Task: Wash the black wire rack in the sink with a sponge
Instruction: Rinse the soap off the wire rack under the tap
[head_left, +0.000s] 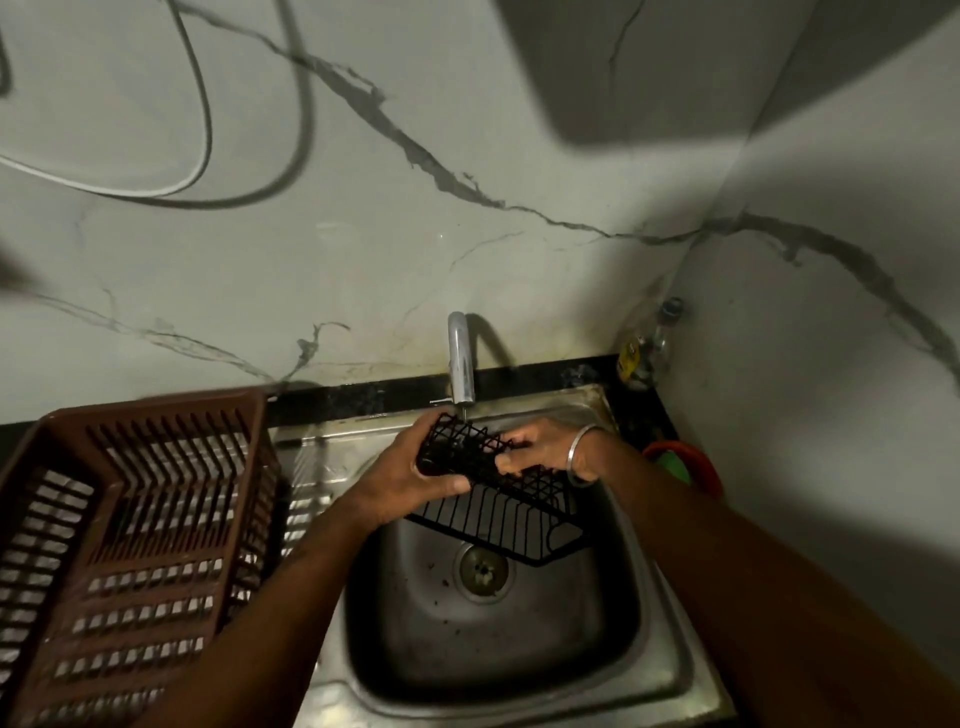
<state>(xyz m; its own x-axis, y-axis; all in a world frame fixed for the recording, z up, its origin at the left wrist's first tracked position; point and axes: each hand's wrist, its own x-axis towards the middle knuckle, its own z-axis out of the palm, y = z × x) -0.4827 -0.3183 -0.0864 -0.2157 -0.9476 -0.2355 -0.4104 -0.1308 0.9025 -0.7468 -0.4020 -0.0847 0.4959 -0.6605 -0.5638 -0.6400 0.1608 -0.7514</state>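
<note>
The black wire rack (511, 512) is held tilted over the steel sink (670, 649), its upper end right under the tap (461, 358). My left hand (410, 480) grips the rack's left end from below. My right hand (550, 449) is closed on the rack's top edge, with a metal bangle on the wrist. No sponge shows; whether one is inside either hand is hidden. A thin stream of water seems to fall from the spout onto the rack.
A brown plastic dish basket (130, 545) stands on the counter left of the sink. A clear bottle (649, 348) stands in the back right corner, with a red and green bowl (685, 462) before it. The drain (483, 571) lies open below the rack.
</note>
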